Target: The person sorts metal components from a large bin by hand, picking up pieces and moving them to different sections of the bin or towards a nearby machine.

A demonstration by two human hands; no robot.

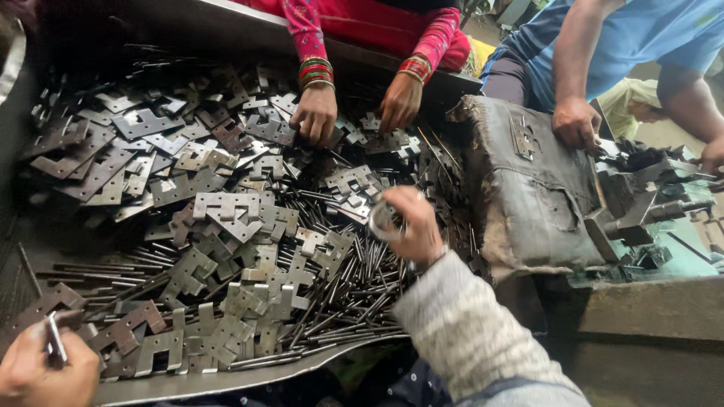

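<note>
A large metal tray [226, 384] is heaped with flat notched hinge plates [226, 207] and a mass of thin steel pins [354, 290], the plates lying mostly to the left and centre, the pins fanned out toward the tray's right and near edge. The left hand [38, 369] is seen at the bottom left corner, just over the tray's near rim, and is closed around a single pin [54, 341] that stands up between thumb and fingers. The right hand [411, 222], coming out of a speckled grey knit sleeve [467, 324], is held above the pins near the middle right; its fingers are curled around a small shiny metal piece [383, 220], whose exact shape cannot be told. At the far side of the tray, two hands of another person [317, 113] in a pink sleeve with red and green bangles [315, 71] are pressed down among the plates. To the right, a worn dark cloth [528, 188] is draped over a block, with a hinge plate resting on it, and beside it a second co-worker's hand [577, 120], in blue, is laid at a green-based machine [648, 211].
</note>
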